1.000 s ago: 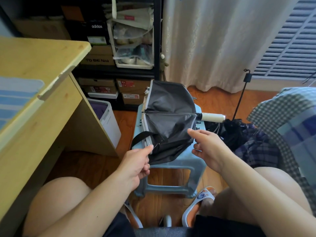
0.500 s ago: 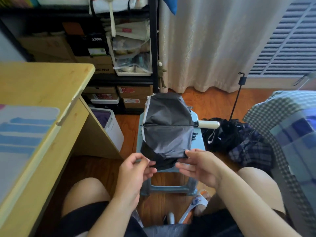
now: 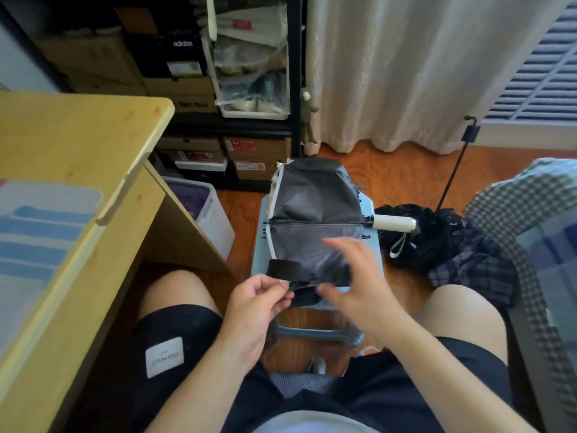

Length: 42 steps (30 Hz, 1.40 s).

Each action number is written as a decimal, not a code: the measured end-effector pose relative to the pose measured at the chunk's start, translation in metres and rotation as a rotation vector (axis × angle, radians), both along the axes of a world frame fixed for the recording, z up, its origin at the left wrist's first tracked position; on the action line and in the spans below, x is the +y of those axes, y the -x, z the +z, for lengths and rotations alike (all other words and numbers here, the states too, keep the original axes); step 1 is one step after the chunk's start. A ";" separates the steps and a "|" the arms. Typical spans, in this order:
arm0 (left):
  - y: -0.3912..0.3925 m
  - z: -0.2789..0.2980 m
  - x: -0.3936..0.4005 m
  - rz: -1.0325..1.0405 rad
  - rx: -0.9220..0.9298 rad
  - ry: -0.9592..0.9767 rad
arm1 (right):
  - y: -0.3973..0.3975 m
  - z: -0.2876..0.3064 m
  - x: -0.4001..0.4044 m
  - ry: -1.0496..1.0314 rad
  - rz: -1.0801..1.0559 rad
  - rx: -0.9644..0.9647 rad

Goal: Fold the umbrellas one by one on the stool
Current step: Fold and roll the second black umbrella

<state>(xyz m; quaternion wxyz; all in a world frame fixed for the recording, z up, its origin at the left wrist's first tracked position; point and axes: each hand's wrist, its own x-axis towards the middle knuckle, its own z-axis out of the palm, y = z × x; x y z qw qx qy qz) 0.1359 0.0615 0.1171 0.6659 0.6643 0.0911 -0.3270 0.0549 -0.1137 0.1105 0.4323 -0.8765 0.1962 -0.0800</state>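
A grey collapsed umbrella (image 3: 315, 210) lies spread flat on the pale blue stool (image 3: 373, 245), its cream handle (image 3: 394, 222) pointing right past the stool's edge. A black strap (image 3: 290, 270) runs along the canopy's near edge. My left hand (image 3: 256, 304) pinches the near dark fabric beside that strap. My right hand (image 3: 359, 276) is blurred above the near right part of the canopy, fingers spread and curved over the fabric's edge; whether it grips is unclear. A second, black umbrella (image 3: 434, 235) lies crumpled on the floor to the right.
A wooden desk (image 3: 78, 170) fills the left side, with a white bin (image 3: 215, 220) beneath its edge. Shelves of shoe boxes (image 3: 193, 73) stand behind the stool, a curtain (image 3: 406, 67) beyond. Checked bedding (image 3: 530, 220) lies at the right. My knees flank the stool.
Both hands moved from the canopy's middle down to its near edge. The left hand took the dark fabric beside the strap; the right hand rose over the canopy's near right part.
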 end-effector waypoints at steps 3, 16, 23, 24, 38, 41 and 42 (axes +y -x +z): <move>0.000 0.003 -0.002 -0.017 0.021 0.023 | -0.019 0.003 0.006 0.163 0.297 -0.009; -0.034 -0.001 -0.001 -0.155 0.354 0.349 | 0.057 -0.051 -0.001 0.270 0.089 -0.233; -0.028 -0.008 0.011 -0.425 -0.217 -0.036 | 0.019 -0.016 -0.018 -1.268 -0.676 0.093; -0.027 -0.009 0.013 -0.443 -0.315 -0.092 | 0.016 -0.014 -0.015 -1.334 -0.652 0.086; -0.091 0.072 -0.020 -0.498 -0.379 -0.043 | -0.031 0.037 -0.052 -0.484 -0.296 -0.108; -0.104 0.070 -0.026 -0.533 -0.631 -0.269 | -0.042 0.030 -0.058 -0.206 -0.279 -0.162; -0.108 0.069 -0.029 -0.534 -0.714 -0.339 | -0.047 0.030 -0.061 -0.167 -0.269 -0.187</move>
